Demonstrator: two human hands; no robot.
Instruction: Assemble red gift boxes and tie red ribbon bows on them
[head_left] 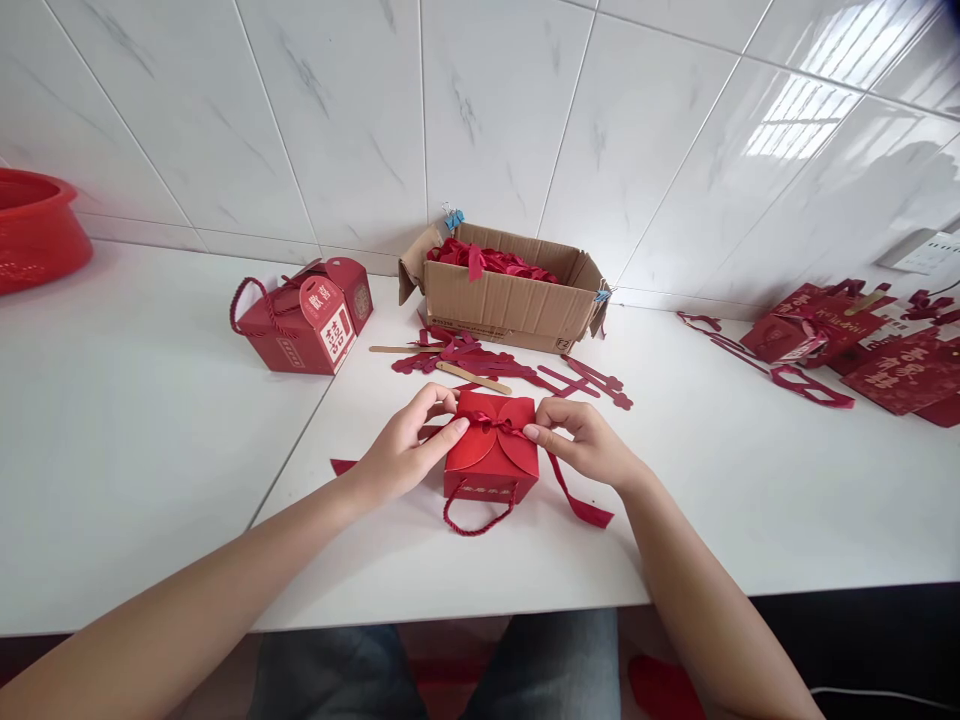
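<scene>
A small red gift box (487,452) with a petal-folded top stands on the white table in front of me. Across its top runs a dark red ribbon (496,424), twisted or knotted at the middle, with loose tails lying out to both sides. My left hand (416,445) pinches the ribbon at the box's left edge between thumb and fingers. At the right edge my right hand (581,440) pinches the other side of the ribbon. A red rope handle (480,528) droops from the box's near face onto the table.
Behind the box lie loose dark red strips (480,355) and wooden sticks (472,377). A cardboard box (517,300) of red ribbons stands by the wall. Left are a larger gift box (304,320) and a red basin (37,230); right, several red gift bags (900,350).
</scene>
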